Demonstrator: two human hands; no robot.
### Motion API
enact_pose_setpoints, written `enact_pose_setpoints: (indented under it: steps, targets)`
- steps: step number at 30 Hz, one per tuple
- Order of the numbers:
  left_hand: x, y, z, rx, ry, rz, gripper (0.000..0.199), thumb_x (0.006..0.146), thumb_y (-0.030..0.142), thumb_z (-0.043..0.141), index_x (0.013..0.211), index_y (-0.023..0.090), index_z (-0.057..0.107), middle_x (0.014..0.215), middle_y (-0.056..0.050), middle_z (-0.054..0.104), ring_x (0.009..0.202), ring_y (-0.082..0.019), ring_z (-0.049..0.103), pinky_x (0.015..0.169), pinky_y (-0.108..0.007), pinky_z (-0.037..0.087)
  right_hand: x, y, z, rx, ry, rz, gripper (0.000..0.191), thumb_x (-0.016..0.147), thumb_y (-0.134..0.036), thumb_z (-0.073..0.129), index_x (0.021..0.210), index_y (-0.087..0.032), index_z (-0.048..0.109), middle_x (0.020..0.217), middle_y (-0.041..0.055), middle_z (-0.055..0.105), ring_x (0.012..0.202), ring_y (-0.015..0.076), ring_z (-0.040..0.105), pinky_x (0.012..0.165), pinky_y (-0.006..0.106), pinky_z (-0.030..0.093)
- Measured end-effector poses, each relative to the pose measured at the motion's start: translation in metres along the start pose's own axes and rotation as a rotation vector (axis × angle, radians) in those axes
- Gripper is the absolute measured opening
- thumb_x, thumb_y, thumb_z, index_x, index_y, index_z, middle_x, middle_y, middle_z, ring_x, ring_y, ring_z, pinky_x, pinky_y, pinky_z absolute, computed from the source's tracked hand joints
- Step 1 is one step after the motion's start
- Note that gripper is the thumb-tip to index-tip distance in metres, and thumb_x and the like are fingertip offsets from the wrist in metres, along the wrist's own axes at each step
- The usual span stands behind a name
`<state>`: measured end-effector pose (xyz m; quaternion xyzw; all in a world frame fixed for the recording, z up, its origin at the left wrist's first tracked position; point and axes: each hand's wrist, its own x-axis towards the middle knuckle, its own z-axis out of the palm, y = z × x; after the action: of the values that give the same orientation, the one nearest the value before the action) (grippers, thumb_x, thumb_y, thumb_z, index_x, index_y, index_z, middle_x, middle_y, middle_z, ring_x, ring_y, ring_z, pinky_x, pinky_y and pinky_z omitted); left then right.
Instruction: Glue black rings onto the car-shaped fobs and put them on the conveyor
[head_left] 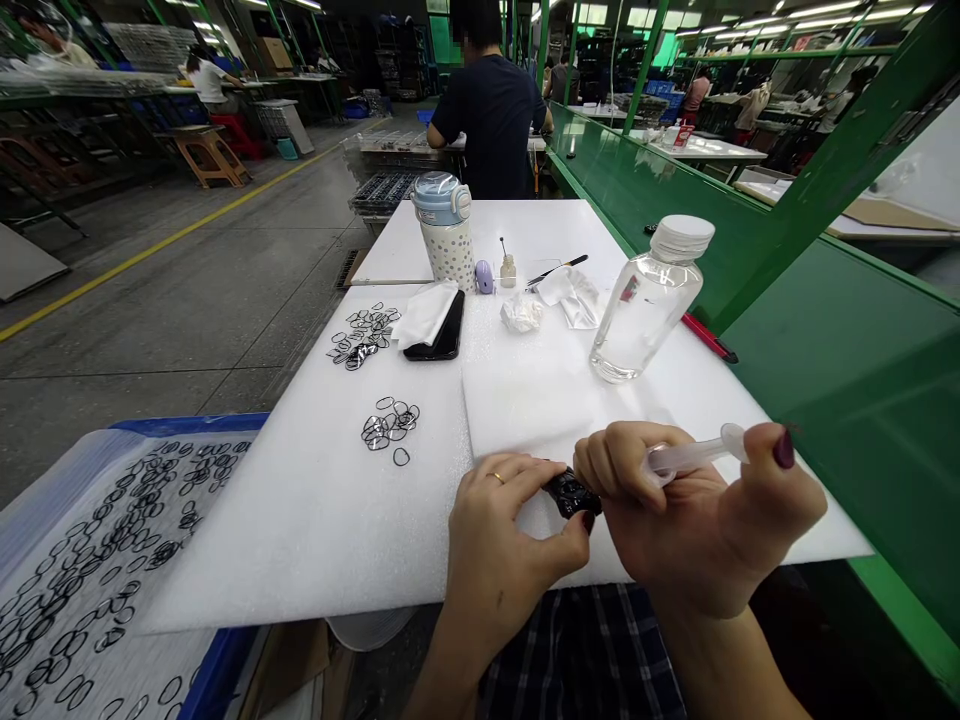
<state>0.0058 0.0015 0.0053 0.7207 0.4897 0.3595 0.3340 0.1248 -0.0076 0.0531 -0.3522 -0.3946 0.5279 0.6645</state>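
One translucent plastic syringe (694, 456), long axis rising rightward, is gripped by the right hand (682, 525), one black piece (570, 492) by the left hand (510, 530).

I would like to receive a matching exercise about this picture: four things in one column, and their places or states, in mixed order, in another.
Things:
1. Syringe
2. Glossy black part
3. Clear bottle
4. Black smartphone

Places or states:
A. Closed with a white cap
B. Partly covered by a white cloth
C. Gripped in the right hand
D. Between the thumb and fingers of the left hand

Right pairs: 1-C, 2-D, 3-A, 4-B.
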Motion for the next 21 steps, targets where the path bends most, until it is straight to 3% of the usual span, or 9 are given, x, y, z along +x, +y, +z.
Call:
enact_pose_setpoints:
  steps: [4,7,10,13,16,18,19,21]
  targets:
    - [-0.001,0.000,-0.002,0.002,-0.015,-0.016,0.029,0.061,0.019,0.073,0.090,0.024,0.075,0.093,-0.002,0.073,0.098,-0.027,0.060,0.090,-0.048,0.047,-0.003,-0.013,0.000,-0.092,-0.029,0.015,0.072,0.070,-0.086,0.043,0.045,-0.020,0.032,0.043,-0.0006,0.024,0.045,0.0131,0.025,0.047,0.032,0.022]
    - [-0.003,-0.004,-0.001,0.014,-0.034,-0.009,0.036,0.059,0.018,0.073,0.094,0.023,0.073,0.098,-0.003,0.072,0.100,-0.027,0.060,0.092,-0.049,0.047,0.011,-0.022,-0.003,-0.038,0.016,-0.133,0.068,0.074,-0.084,0.043,0.048,-0.021,0.040,0.049,0.0015,0.033,0.052,0.0165,0.035,0.055,0.035,0.031]
    - [-0.002,-0.013,-0.003,0.066,-0.087,0.084,0.046,0.057,0.018,0.074,0.102,0.025,0.071,0.110,-0.003,0.070,0.108,-0.029,0.058,0.099,-0.051,0.044,0.043,-0.008,-0.010,-0.031,0.083,-0.219,0.060,0.077,-0.074,0.047,0.048,-0.021,0.047,0.054,0.0025,0.041,0.058,0.0169,0.041,0.064,0.036,0.035]
    - [-0.001,-0.021,-0.009,0.129,-0.171,0.174,0.046,0.065,0.017,0.070,0.109,0.028,0.068,0.124,-0.003,0.065,0.118,-0.029,0.054,0.104,-0.053,0.041,0.071,0.019,-0.024,-0.215,0.001,0.004,0.056,0.080,-0.069,0.045,0.064,-0.018,0.064,0.072,0.0069,0.061,0.072,0.0197,0.054,0.072,0.036,0.039]
    - [-0.010,-0.019,-0.016,0.152,-0.198,0.204,0.044,0.075,0.020,0.066,0.117,0.031,0.065,0.137,-0.003,0.056,0.126,-0.030,0.050,0.107,-0.055,0.040,0.077,0.032,-0.041,-0.197,0.070,-0.119,0.045,0.085,-0.059,0.048,0.082,-0.018,0.068,0.092,0.0059,0.067,0.096,0.0214,0.058,0.092,0.037,0.039]
    - [-0.024,-0.010,-0.018,0.078,-0.172,0.187,0.046,0.080,0.027,0.066,0.125,0.035,0.060,0.144,-0.001,0.050,0.131,-0.031,0.046,0.108,-0.054,0.041,0.074,0.030,-0.049,-0.151,0.154,-0.212,0.040,0.084,-0.056,0.053,0.084,-0.019,0.066,0.094,0.0046,0.067,0.099,0.0205,0.059,0.098,0.037,0.039]
    - [-0.033,-0.003,-0.016,0.004,-0.213,0.142,0.049,0.083,0.027,0.064,0.130,0.039,0.055,0.146,0.002,0.048,0.133,-0.030,0.045,0.109,-0.053,0.040,0.072,0.027,-0.052,-0.128,0.189,-0.216,0.041,0.084,-0.057,0.052,0.084,-0.019,0.066,0.094,0.0046,0.066,0.099,0.0204,0.059,0.100,0.038,0.039]
    - [-0.052,0.010,-0.007,-0.157,-0.518,0.164,0.053,0.086,0.029,0.061,0.134,0.046,0.049,0.142,0.005,0.051,0.135,-0.029,0.043,0.107,-0.050,0.045,0.069,0.021,-0.056,-0.092,0.235,-0.206,0.044,0.086,-0.060,0.049,0.085,-0.018,0.064,0.095,0.0046,0.066,0.100,0.0202,0.060,0.101,0.040,0.038]
